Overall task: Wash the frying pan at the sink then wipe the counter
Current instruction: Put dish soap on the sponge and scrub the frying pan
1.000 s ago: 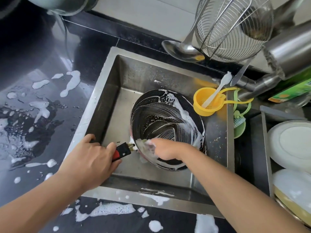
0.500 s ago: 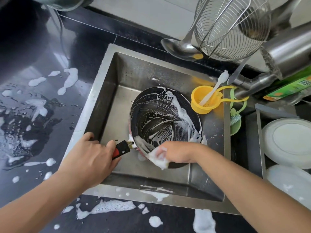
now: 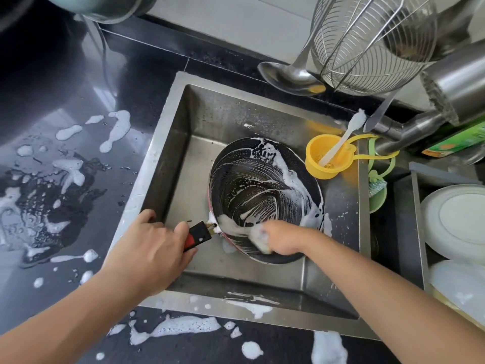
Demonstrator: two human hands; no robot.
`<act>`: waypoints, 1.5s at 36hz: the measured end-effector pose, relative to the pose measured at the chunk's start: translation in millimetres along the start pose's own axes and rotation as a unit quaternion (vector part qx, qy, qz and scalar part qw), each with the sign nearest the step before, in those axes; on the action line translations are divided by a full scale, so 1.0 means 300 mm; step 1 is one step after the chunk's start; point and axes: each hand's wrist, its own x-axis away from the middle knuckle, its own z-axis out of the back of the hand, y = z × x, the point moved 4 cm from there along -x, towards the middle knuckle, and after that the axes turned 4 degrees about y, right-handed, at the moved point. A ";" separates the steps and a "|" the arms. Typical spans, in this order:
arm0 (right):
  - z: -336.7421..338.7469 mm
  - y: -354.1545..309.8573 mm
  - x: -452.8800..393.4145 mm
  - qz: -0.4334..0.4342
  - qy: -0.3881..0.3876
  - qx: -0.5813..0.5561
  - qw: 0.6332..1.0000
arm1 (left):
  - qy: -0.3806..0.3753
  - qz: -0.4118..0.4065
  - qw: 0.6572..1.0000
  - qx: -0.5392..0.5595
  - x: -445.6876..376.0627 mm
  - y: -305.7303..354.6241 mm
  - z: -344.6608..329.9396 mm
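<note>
Frying pan [image 3: 259, 190]: tilted in the sink [image 3: 199, 122], its dark inside streaked with foam.
Left hand [image 3: 152, 248]: we see it gripping the handle [image 3: 198, 235].
Right hand [image 3: 282, 239]: clutches a sudsy sponge [image 3: 259, 237] at the pan's near rim.
Counter [image 3: 65, 164]: foam-spattered.

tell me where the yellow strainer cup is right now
In the head view, the yellow strainer cup hangs at the sink's far right corner, just beyond the soapy frying pan.

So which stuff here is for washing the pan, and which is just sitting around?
For the job:
frying pan
sponge
left hand
right hand
sink
foamy counter

Just lying about:
yellow strainer
ladle
wire basket
white plates
</note>
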 end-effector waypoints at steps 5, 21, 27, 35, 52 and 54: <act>0.072 0.092 0.070 -0.076 -0.020 0.204 0.976 | -0.002 -0.002 1.000 -0.002 0.000 0.002 0.001; 0.319 -0.091 -0.259 -0.022 0.378 -0.113 0.918 | 0.003 0.004 1.000 -0.015 0.000 0.010 0.007; 0.347 0.003 -0.281 -0.087 0.397 -0.350 0.844 | -0.006 -0.021 0.999 -0.033 0.010 0.003 0.024; 0.178 -0.406 -0.128 0.306 0.322 -0.393 0.805 | 0.004 -0.062 0.996 -0.057 0.063 -0.064 0.136; 0.337 -0.259 -0.284 0.077 0.451 0.077 0.886 | -0.012 -0.046 0.997 -0.057 0.105 -0.081 0.100; 0.360 -0.252 -0.276 0.105 0.498 0.155 0.847 | -0.016 -0.043 0.997 -0.058 0.104 -0.079 0.090</act>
